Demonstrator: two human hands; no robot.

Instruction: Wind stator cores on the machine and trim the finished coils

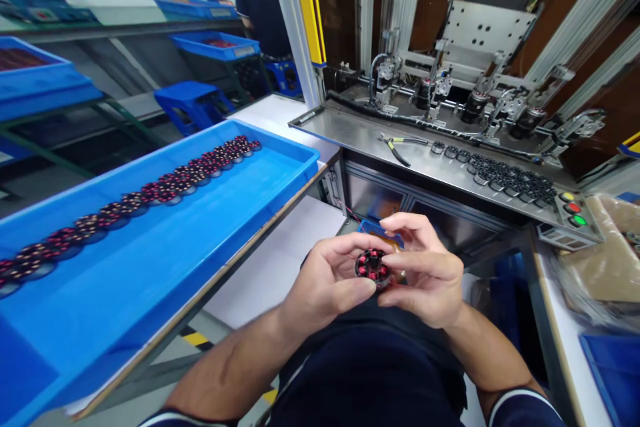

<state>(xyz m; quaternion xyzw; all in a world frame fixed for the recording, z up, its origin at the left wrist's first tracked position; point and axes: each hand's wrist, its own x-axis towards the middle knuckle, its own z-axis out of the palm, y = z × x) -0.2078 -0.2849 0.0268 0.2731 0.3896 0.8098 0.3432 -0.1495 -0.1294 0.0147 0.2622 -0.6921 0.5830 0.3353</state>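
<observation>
Head view: nearest, the left hand (pixel 323 283) pinches a ring (pixel 369 271) with red windings between thumb and curled fingers, holding it in front of the person's dark shirt (pixel 370 373). The right hand (pixel 433 273) comes from the other side, its index finger raised clear and its thumb and middle finger reaching the ring's right edge; they seem to touch it, though the contact is too small to be sure. To the left, a long blue tray (pixel 175 247) holds a slanting band of similar wound rings (pixel 195 172). To the right, a plastic-lined carton (pixel 590 260) stands above a blue bin (pixel 610 367). Beyond the hands, a steel bench (pixel 365 130) carries pliers (pixel 413 140) and a cluster of black rings (pixel 515 177), near yellow, red and green buttons (pixel 573 208). Behind that stands a machine (pixel 487 27). Farther left are a blue stool (pixel 187 100) and a co-worker (pixel 265 20) in dark clothing.
</observation>
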